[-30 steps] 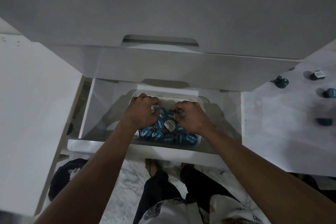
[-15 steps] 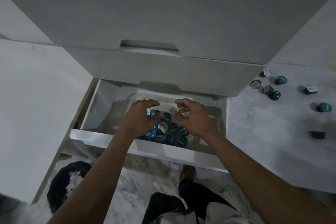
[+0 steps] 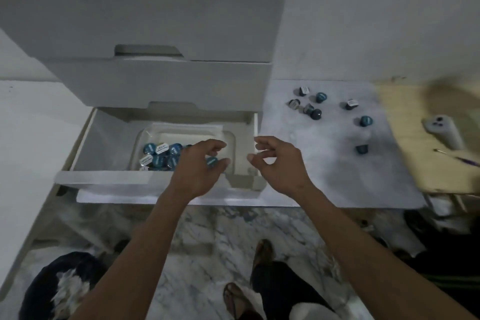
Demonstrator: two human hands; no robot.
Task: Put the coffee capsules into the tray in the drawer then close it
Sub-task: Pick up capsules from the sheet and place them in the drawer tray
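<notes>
The white drawer (image 3: 109, 176) stands pulled out, and a clear plastic tray (image 3: 231, 138) sits inside it. A pile of teal coffee capsules (image 3: 161, 154) fills the tray's left part. My left hand (image 3: 200, 166) hovers over the tray's right part with curled fingers and nothing in it. My right hand (image 3: 278, 161) floats empty above the drawer's right wall, fingers apart. Several loose capsules (image 3: 315, 113) lie on the marble counter (image 3: 324, 179) to the right; one (image 3: 362, 148) lies nearest my right hand.
Closed grey drawer fronts (image 3: 155, 80) rise above the open drawer. A white remote-like object (image 3: 444, 131) and a pen (image 3: 459, 160) lie on a wooden surface at the far right. Below are marble floor, my sandalled feet (image 3: 262, 252) and a dark round object (image 3: 59, 286).
Both hands have lifted out of the capsule pile and shifted right, now empty. The view has swung right, showing more of the counter and its loose capsules.
</notes>
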